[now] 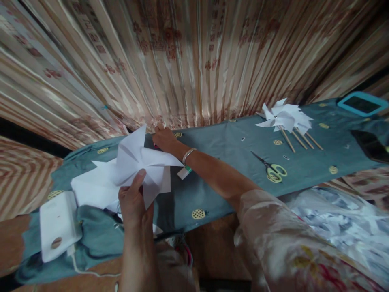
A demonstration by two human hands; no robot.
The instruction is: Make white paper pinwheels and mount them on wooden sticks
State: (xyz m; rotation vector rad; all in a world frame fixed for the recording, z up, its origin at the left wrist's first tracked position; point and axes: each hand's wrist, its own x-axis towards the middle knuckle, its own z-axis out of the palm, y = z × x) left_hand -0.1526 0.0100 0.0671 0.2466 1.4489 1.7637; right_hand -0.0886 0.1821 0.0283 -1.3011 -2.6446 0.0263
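Note:
My left hand [135,198] pinches a white paper pinwheel [129,156] at its folded centre, the thumb pressing on top. Across at the far edge of the cloth-covered board, my right hand [165,138] has its fingers curled downward. A bit of something pinkish-red shows beneath them, too hidden to name. More white paper pieces [94,186] lie under and left of the pinwheel. Near my right wrist is a small white and green item [184,172], possibly an eraser, partly covered by the arm.
Scissors [270,168] with pale green handles lie open at right. Beyond them sit several finished pinwheels [285,115] on sticks, a blue-framed device [362,103] and a black phone [370,146]. A white box [57,227] with a cable is at left. Curtains [188,61] hang behind.

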